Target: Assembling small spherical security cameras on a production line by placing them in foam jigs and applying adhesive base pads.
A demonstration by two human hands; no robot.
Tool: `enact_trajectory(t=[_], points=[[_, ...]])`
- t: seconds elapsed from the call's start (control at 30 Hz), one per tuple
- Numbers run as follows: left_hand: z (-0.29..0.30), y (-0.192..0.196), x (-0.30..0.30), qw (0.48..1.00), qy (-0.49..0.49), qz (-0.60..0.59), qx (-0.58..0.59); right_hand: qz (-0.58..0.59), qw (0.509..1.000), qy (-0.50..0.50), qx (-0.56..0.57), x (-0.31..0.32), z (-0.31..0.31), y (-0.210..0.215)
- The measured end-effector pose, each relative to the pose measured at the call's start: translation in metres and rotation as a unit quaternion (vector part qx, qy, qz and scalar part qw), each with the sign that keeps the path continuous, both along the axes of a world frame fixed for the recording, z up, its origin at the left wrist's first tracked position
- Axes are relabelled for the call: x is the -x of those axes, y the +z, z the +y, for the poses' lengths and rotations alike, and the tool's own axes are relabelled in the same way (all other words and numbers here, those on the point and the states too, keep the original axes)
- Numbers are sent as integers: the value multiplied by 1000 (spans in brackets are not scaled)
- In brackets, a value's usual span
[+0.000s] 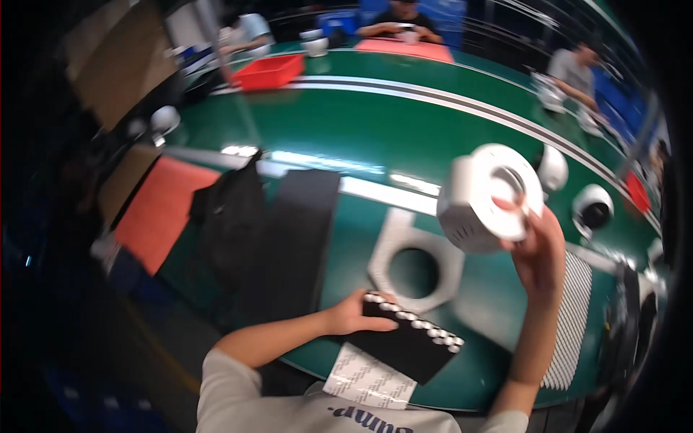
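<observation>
Fingers (521,209) of the right hand (538,249) curl over the rim of a white ring-shaped housing (480,202), gripping it from its lower right edge and holding it raised above the green table (361,130). The housing is tilted so that its round central opening faces up and to the right, toward the person, while its faceted outer wall turns to the lower left (its axis runs through the hole, slanted, not upright).

The left hand (357,314) lies flat with fingers closed down on the near end of a black tray (408,346), whose long axis runs from upper left to lower right along the table's near edge. A row of small white caps (415,321) lines the tray's upper edge. A white printed sheet (368,379) sits just below the tray.

Between the two hands, a white flat bracket (415,260) with a round hole lies on the table. Two white dome cameras (574,191) stand beyond the raised housing.
</observation>
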State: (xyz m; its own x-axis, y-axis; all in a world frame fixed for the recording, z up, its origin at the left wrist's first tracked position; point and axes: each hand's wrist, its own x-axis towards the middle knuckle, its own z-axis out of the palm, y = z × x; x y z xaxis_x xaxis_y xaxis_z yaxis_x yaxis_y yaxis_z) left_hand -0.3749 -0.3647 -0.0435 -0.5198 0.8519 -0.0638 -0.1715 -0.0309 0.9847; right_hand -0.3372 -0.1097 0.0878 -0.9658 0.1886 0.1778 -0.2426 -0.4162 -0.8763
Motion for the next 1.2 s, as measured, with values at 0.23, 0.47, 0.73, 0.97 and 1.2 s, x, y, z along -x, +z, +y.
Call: enact_trajectory(t=[0.23,0.47,0.73,0.97,1.2], points=[[4,16,-18,954,20,243,-174,-194,974,114,-31,-20,-34,-56],[-4,35,-21,972,99,203,-60,-249,840,172,-451,-27,-2,-8],[6,33,-33,969,211,99,-86,145,760,-26,-633,-53,-45,-8],[9,35,-32,943,220,223,-115,144,823,11,-550,-49,-42,-33],[4,38,-31,925,235,286,-82,143,756,10,-639,-50,-46,-22]])
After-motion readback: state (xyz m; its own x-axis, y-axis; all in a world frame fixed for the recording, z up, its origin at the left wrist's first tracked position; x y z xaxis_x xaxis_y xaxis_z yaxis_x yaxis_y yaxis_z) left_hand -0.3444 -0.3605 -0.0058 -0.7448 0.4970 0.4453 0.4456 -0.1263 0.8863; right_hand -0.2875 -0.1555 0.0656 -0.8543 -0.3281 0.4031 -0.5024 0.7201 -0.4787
